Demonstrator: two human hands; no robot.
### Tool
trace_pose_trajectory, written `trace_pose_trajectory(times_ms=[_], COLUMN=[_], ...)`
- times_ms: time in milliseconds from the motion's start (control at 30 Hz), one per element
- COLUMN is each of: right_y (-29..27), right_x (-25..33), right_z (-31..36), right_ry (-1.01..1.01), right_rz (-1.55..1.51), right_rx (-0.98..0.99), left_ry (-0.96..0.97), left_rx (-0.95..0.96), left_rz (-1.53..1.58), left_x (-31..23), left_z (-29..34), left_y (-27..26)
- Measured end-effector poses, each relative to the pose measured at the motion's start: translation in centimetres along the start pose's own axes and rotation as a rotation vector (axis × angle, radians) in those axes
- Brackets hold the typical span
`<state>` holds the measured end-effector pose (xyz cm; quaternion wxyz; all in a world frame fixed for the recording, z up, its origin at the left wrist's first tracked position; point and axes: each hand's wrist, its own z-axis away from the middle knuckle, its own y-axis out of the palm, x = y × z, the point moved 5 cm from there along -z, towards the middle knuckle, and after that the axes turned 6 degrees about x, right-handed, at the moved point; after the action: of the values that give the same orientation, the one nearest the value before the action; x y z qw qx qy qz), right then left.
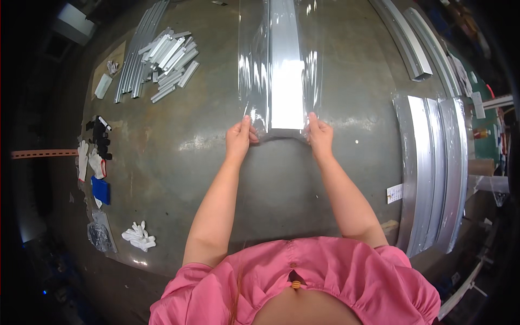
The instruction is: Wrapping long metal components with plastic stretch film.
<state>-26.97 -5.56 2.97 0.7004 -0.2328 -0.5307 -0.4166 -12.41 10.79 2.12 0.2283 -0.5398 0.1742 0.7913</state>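
A long silver metal profile lies lengthwise at the top middle, inside a clear plastic sleeve that is wider than the metal. My left hand pinches the near left edge of the sleeve, thumb on top. At the near right edge, my right hand grips the plastic the same way. Between the two hands the sleeve's near end hangs just past the end of the profile. Both forearms reach up from the lower edge. The profile's far end runs out of view.
Short metal pieces are heaped beside long thin strips at the upper left. White gloves and a blue object sit along the left side of the table. Plastic-wrapped profiles and bare ones lie at the right.
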Motion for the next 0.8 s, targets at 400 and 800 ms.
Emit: trace_pose_trajectory(times_ms=[400, 800], right_y=[-0.1, 0.0], right_x=[-0.6, 0.1], right_z=[-1.5, -2.2], right_ry=[-0.075, 0.256], right_rz=[0.671, 1.032], right_rx=[-0.125, 0.181], left_ry=[-0.087, 0.019], left_rx=[-0.185, -0.069], left_rz=[-0.934, -1.119], left_x=[-1.1, -2.9], left_z=[-0.8, -0.6], left_y=[1.8, 2.3])
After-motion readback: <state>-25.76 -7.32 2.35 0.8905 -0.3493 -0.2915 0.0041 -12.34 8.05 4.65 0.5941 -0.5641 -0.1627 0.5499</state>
